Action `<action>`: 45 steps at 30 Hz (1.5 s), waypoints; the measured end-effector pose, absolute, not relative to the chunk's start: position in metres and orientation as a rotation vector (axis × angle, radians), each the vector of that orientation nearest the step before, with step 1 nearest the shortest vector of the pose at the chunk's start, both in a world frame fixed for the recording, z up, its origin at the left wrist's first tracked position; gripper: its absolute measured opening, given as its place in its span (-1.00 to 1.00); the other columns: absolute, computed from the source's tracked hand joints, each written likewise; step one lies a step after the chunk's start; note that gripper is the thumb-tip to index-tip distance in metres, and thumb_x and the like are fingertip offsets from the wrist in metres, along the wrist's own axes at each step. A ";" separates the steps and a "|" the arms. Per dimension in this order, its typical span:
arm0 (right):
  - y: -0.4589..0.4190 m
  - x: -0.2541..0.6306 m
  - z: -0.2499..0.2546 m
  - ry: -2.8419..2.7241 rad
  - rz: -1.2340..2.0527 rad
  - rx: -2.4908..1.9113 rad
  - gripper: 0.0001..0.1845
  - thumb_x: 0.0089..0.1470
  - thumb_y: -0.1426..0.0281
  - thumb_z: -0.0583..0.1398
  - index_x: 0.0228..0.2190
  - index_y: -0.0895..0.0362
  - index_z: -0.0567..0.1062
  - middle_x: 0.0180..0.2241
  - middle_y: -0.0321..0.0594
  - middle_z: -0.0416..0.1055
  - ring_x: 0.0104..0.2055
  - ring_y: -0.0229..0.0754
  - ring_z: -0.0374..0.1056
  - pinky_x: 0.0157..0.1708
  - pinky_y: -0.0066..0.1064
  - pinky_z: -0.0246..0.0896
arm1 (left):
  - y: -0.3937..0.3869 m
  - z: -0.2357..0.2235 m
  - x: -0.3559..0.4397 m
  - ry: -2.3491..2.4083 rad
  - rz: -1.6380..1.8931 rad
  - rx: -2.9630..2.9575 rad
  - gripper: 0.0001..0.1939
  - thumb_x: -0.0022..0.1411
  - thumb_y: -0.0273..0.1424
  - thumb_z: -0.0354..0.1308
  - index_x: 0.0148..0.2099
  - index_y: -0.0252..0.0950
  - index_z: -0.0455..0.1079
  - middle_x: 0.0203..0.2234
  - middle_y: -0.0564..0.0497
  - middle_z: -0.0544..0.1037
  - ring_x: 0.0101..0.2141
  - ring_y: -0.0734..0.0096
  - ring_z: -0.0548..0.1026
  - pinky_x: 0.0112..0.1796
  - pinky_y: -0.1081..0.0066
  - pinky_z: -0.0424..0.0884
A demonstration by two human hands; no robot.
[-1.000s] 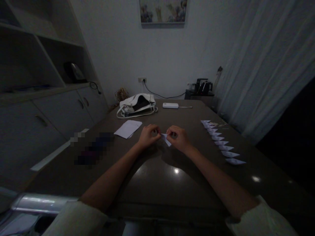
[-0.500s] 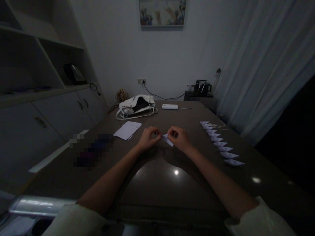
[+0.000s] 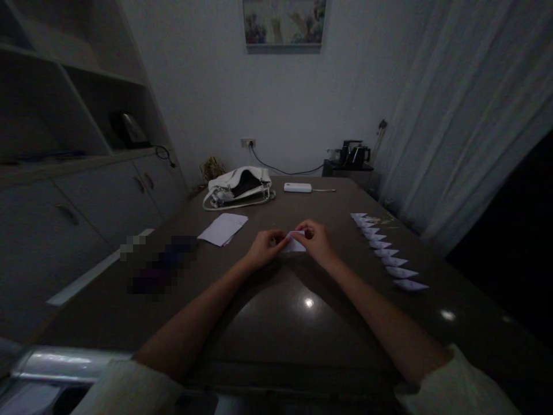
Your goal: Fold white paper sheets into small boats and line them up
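A small folded piece of white paper is held between my two hands, over the middle of the table. My left hand pinches its left side with thumb and fingers. On the opposite side my right hand grips the paper, its thumb lying across the upper part. The fingers hide some of the folds. To the right stands a row of several folded white paper boats, running away from me. Left of my hands lies a stack of white paper sheets.
A white handbag sits at the far left of the table. Beside it is a white power strip with a short cable. Small scraps lie near the farthest boats. A blurred dark object is at the left.
The paper has turned and now sits flatter, with more of its face showing between my hands. Both hands have closed in slightly, and my right thumb has moved over the paper.
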State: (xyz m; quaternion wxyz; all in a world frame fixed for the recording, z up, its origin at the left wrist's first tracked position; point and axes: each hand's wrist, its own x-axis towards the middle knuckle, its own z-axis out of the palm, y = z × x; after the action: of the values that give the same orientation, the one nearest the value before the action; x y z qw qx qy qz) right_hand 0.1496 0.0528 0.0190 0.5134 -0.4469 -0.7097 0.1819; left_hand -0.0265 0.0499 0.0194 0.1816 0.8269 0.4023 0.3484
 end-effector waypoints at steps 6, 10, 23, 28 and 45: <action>0.059 0.155 0.007 -1.925 0.583 -1.336 -0.88 -0.10 0.44 0.30 -0.42 0.21 0.53 -0.45 -0.20 0.50 -0.45 -0.28 0.37 -0.47 -0.52 0.18 | 0.053 0.013 -0.030 1.324 0.650 2.376 -0.66 0.18 -0.19 0.04 -0.34 -0.36 0.48 -0.51 0.00 0.51 -0.48 0.41 0.41 -0.46 0.50 0.21; 0.057 0.159 0.006 -1.936 0.545 -1.463 -0.78 -0.17 0.45 0.35 -0.37 0.23 0.54 -0.46 -0.13 0.51 -0.45 -0.24 0.40 -0.47 -0.49 0.20 | 0.053 0.009 -0.031 1.400 0.618 2.383 -0.74 0.13 -0.23 0.10 -0.30 -0.33 0.46 -0.44 -0.03 0.54 -0.43 0.36 0.45 -0.45 0.49 0.23; 0.048 0.153 0.018 -2.067 0.468 -1.418 -0.90 -0.10 0.54 0.26 -0.42 0.21 0.55 -0.42 -0.15 0.53 -0.39 -0.23 0.43 -0.39 -0.49 0.23 | 0.038 0.016 -0.020 1.289 0.543 2.474 -0.85 0.12 -0.37 0.11 -0.30 -0.35 0.43 -0.45 -0.04 0.53 -0.45 0.39 0.44 -0.45 0.50 0.21; 0.051 0.158 0.022 -2.233 0.583 -1.284 -0.89 -0.12 0.56 0.26 -0.44 0.20 0.56 -0.46 -0.20 0.53 -0.42 -0.25 0.43 -0.42 -0.52 0.23 | 0.040 0.013 -0.019 1.330 0.568 2.417 -0.83 0.10 -0.38 0.15 -0.29 -0.37 0.46 -0.47 -0.02 0.54 -0.44 0.38 0.46 -0.45 0.50 0.24; 0.056 0.178 -0.001 -2.027 0.953 -1.142 -0.80 -0.11 0.38 0.26 -0.39 0.22 0.59 -0.38 -0.11 0.56 -0.36 -0.15 0.45 -0.31 -0.38 0.31 | 0.034 0.011 -0.013 1.378 0.617 2.281 -0.79 0.09 -0.46 0.19 -0.18 -0.38 0.45 -0.47 -0.02 0.54 -0.43 0.39 0.47 -0.41 0.50 0.27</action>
State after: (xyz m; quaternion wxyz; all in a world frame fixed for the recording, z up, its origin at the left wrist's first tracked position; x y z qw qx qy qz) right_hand 0.1778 0.0561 -0.0007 0.3086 -0.4319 -0.7670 0.3604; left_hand -0.0129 0.0337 0.0108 0.2015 0.8167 0.4935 0.2208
